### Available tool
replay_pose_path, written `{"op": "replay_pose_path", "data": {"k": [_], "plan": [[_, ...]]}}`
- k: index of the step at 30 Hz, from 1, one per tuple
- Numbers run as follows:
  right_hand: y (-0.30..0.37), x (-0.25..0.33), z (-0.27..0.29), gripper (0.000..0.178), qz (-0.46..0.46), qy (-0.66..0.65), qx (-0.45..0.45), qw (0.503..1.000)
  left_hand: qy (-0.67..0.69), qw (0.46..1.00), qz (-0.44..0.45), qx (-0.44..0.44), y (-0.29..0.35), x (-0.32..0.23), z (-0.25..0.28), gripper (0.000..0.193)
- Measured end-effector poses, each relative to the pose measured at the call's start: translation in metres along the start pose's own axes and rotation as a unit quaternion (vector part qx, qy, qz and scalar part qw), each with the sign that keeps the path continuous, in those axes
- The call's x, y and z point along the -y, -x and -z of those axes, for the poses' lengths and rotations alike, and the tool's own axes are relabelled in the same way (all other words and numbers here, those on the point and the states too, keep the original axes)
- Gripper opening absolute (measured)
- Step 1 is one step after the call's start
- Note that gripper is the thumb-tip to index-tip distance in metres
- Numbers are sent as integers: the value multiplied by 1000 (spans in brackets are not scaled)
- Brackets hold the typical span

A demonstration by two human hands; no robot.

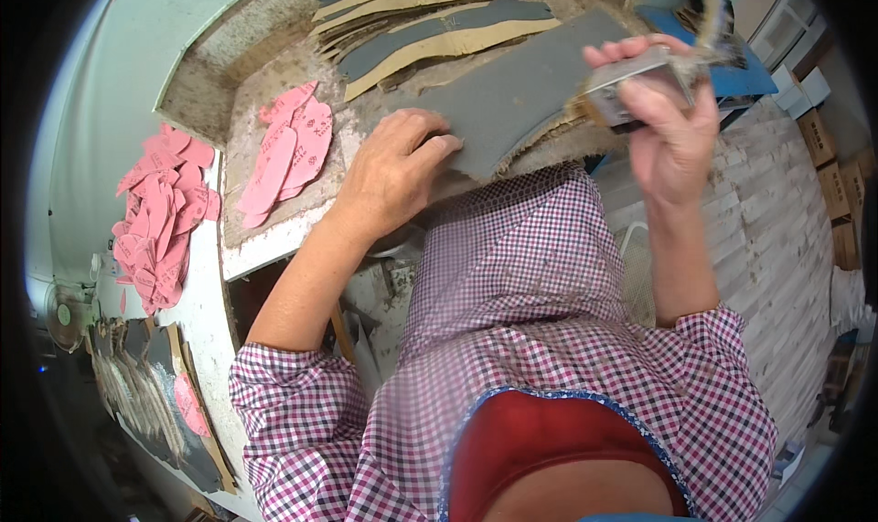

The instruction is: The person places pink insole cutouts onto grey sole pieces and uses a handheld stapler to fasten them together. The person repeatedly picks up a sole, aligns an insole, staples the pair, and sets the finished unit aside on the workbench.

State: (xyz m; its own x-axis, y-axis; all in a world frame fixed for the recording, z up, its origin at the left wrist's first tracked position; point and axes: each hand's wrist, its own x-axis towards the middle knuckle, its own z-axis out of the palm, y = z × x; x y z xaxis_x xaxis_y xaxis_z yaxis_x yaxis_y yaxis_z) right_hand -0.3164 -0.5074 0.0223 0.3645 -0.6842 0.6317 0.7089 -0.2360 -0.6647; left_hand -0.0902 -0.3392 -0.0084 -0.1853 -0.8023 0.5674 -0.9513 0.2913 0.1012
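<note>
Head view: pink cutouts (272, 165) lie left of the grey sheet (526, 69) on the table (263, 255). On the sheet's left end, the left hand (389, 170) should bear down evenly; whether its grip pinches, I cannot tell. The sheet's long axis slants away rightward, toward the right hand (675, 138), whose grip pinches a metal block (626, 74).
</note>
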Motion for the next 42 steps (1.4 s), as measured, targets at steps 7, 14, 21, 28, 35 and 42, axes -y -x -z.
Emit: {"op": "replay_pose_path", "data": {"k": [7,14,21,28,35,42], "plan": [[9,-25,-21,43,-38,73,-7,997,-27,999,-17,-35,0,-1,-3,39],[-22,-22,56,39,52,208,-98,972,-40,998,-23,-50,7,0,-7,39],[-25,-31,55,35,70,230,-100,966,-50,996,-45,-57,1,-3,-4,22],[-13,-52,-38,39,46,110,16,993,-69,995,-62,-44,2,-6,-1,24],[-58,-53,16,38,43,226,-46,972,-60,996,-57,-46,8,-4,-6,27],[-59,-34,63,42,81,119,-115,983,-38,996,-4,-81,13,-1,-18,46]]}}
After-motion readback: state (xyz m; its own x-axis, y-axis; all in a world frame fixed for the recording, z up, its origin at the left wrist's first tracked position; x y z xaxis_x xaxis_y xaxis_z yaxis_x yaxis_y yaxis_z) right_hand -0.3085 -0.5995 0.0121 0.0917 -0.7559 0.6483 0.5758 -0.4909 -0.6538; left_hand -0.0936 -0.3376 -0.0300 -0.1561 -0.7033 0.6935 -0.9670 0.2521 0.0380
